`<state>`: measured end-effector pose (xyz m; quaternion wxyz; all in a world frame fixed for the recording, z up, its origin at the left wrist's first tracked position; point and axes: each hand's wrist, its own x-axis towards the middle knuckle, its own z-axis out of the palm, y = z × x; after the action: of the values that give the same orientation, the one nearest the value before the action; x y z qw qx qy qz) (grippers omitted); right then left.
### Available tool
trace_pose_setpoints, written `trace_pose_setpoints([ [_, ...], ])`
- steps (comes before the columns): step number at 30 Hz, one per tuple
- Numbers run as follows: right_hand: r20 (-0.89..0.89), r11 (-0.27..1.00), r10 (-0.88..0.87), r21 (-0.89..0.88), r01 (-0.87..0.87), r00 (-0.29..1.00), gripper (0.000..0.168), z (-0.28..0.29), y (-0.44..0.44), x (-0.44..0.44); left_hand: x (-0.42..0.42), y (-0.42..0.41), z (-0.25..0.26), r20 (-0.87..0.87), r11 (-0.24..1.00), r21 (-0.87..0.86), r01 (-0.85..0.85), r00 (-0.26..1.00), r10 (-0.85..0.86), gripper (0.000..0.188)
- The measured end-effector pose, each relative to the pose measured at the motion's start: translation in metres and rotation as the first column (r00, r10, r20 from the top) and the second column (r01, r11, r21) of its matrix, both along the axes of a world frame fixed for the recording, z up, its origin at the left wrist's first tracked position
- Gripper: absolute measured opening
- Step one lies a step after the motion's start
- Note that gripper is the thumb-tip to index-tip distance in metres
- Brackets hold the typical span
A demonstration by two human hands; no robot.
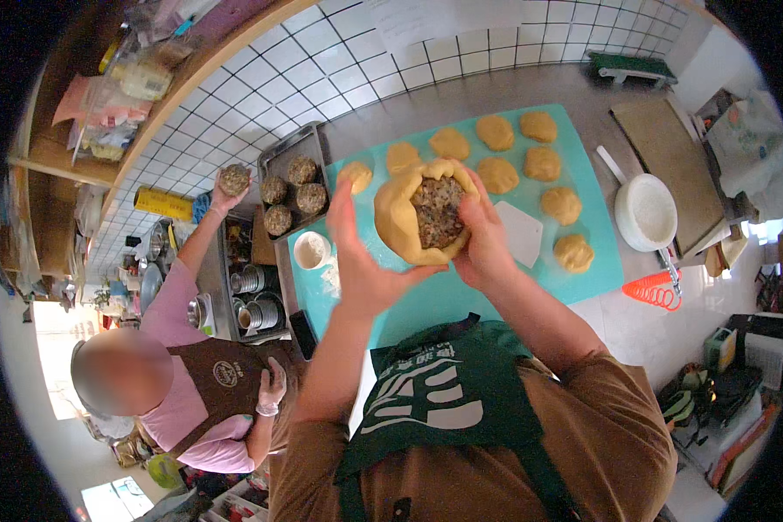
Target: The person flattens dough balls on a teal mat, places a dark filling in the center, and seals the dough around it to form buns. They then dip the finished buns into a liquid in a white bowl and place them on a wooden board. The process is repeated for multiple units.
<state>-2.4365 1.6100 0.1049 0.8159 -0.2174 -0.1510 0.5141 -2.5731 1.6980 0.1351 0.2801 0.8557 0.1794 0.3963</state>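
Observation:
My right hand (pixel 489 251) holds a ball of dark, speckled filling (pixel 438 212) partly wrapped in yellow dough (pixel 393 215). The wrapper's uneven rim leaves the filling's face bare towards me. Around the left side of the dough my left hand (pixel 370 274) is spread, its fingers apart from the wrapper. Its thumb lies by the lower edge; whether it touches cannot be seen. Beneath both hands is a turquoise mat (pixel 424 313) with several flattened dough pieces (pixel 498 175) along its far and right sides. A white dough scraper (pixel 519 233) lies just right of my right hand.
A metal tray (pixel 286 155) holds several filling balls (pixel 311 198). Nearby stands a cup of white powder (pixel 312 250). At right are a white-handled pan (pixel 646 212), a board (pixel 672 163) and a coiled orange hose (pixel 652 290). A co-worker's gloved hand (pixel 225 199) holds another filling ball.

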Motion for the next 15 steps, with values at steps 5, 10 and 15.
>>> trace_pose_setpoints([
  [5, 0.539, 0.996, 0.009, 0.065, -0.053, 0.842, 0.089, 0.013, -0.014, 0.011, 0.011, -0.014, -0.027, 0.361, 0.993, -0.114, -0.021, 0.931, 0.061, 0.15],
  [10, 0.285, 0.993, 0.111, 0.013, -0.119, 0.952, 0.071, 0.008, 0.006, 0.032, 0.01, 0.0, -0.036, 0.164, 0.995, 0.071, 0.064, 0.984, -0.075, 0.134],
  [15, 0.19, 0.982, 0.125, -0.165, -0.094, 0.974, 0.064, -0.001, 0.004, 0.017, 0.014, 0.005, -0.033, 0.1, 0.982, 0.104, 0.159, 0.981, -0.169, 0.126],
])
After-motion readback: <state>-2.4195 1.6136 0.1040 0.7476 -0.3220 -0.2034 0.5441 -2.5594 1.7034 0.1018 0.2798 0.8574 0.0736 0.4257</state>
